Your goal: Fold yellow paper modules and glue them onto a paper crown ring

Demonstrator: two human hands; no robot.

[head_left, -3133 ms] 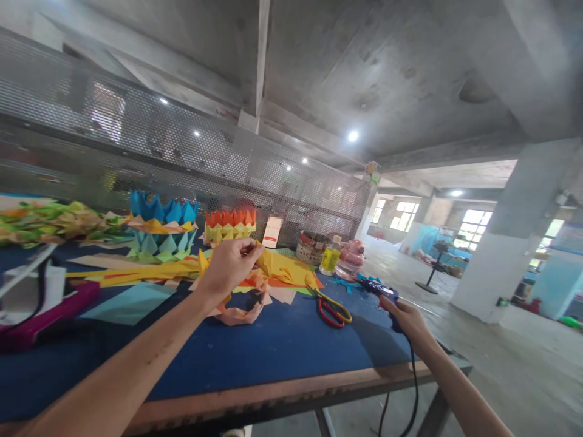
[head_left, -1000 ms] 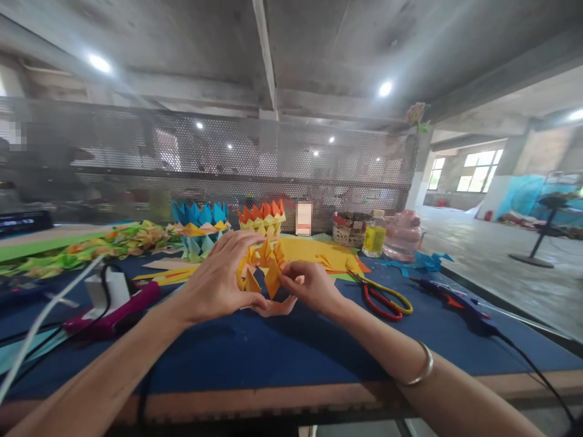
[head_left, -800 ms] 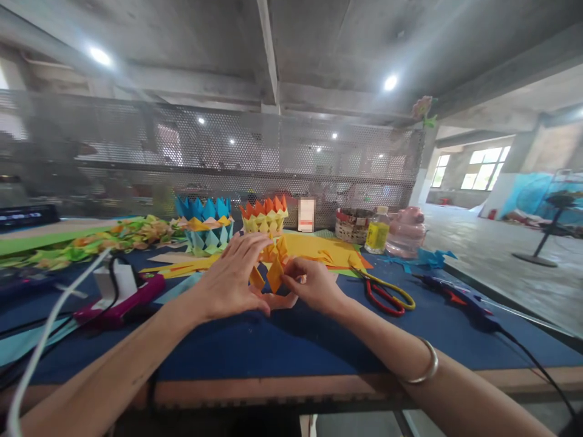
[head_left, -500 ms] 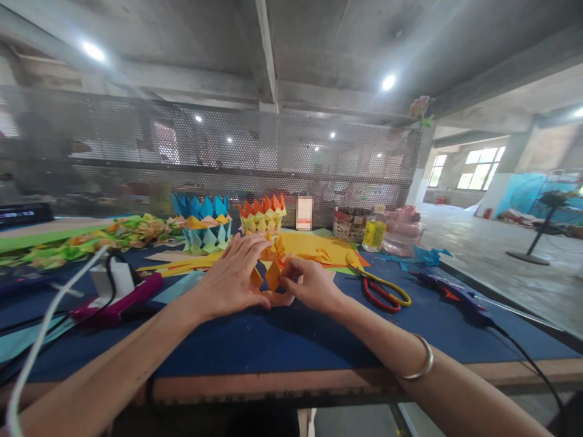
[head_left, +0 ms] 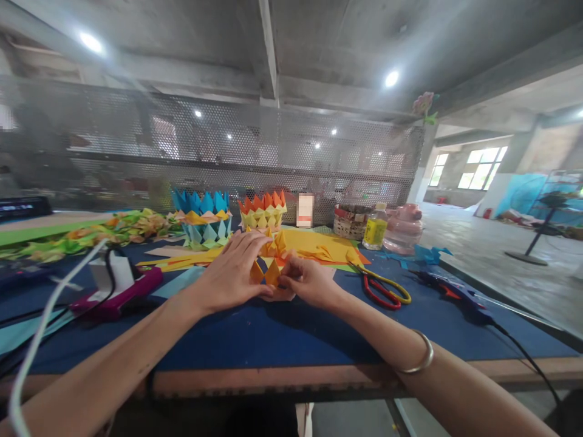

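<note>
Between my hands sits a small folded-paper ring (head_left: 272, 274) with yellow-orange points and a pale pink lower band. My left hand (head_left: 232, 267) wraps its left side, with the fingers over the top and the thumb low at the front. At the right side, my right hand (head_left: 307, 280) pinches the ring's edge between thumb and curled fingers. Part of the ring is hidden behind both hands. Behind them stand two finished-looking folded-paper baskets, a blue one (head_left: 204, 226) and a red and yellow one (head_left: 262, 211).
Scissors (head_left: 382, 291) and a glue gun (head_left: 455, 297) lie to the right on the blue mat (head_left: 291, 346). Yellow paper sheets (head_left: 303, 243), a woven basket (head_left: 350, 223), a yellow-labelled bottle (head_left: 375, 227) and a pink jug (head_left: 403, 229) are behind. A purple power strip (head_left: 118, 297) lies left.
The view has shifted slightly. Both hands stay around the paper ring, with my left thumb and right fingers moving only a little along its front.
</note>
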